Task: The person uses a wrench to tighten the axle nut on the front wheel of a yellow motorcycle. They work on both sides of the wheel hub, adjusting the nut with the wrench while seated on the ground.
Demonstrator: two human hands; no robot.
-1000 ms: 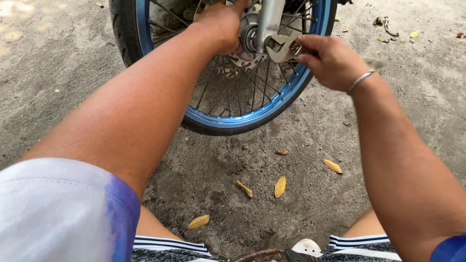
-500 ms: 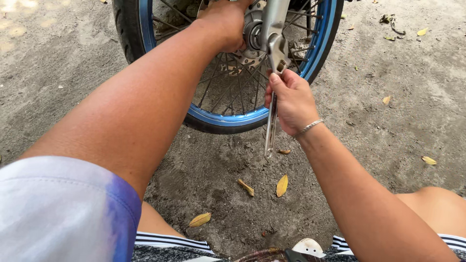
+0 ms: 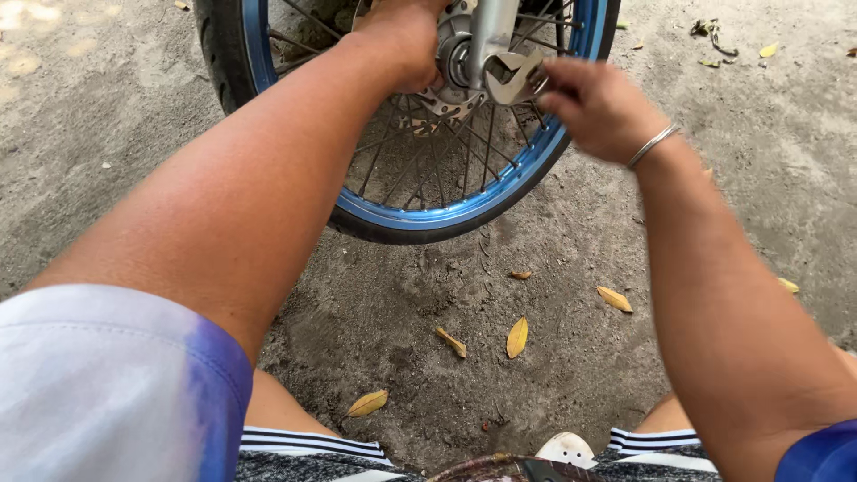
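The left hand (image 3: 406, 40) is reaching across the front of a spoked motorcycle wheel with a blue metal rim and black tyre (image 3: 420, 210), its fingers curling closed around the hub side of the wheel, though what exactly they are pressing on is hidden behind the knuckles. The right hand (image 3: 598, 107), wearing a thin silver bangle (image 3: 653, 145) at the wrist, is closing its fingers around the handle of a silver metal open-jawed wrench (image 3: 511, 76); the wrench head is sticking out to the left of that grip and is sitting at the bottom end of the shiny grey fork leg (image 3: 489, 31), right by the wheel's axle. The wheel is standing upright directly beyond both hands, the hub lying between them and the rim curving below the grip. Under the wrists, the sandy grey ground (image 3: 553, 268) is carrying several dry yellow leaves (image 3: 516, 337), all well apart from the hands. Nearest the camera, white sleeves with blue edging (image 3: 125, 393) and striped shorts are showing.
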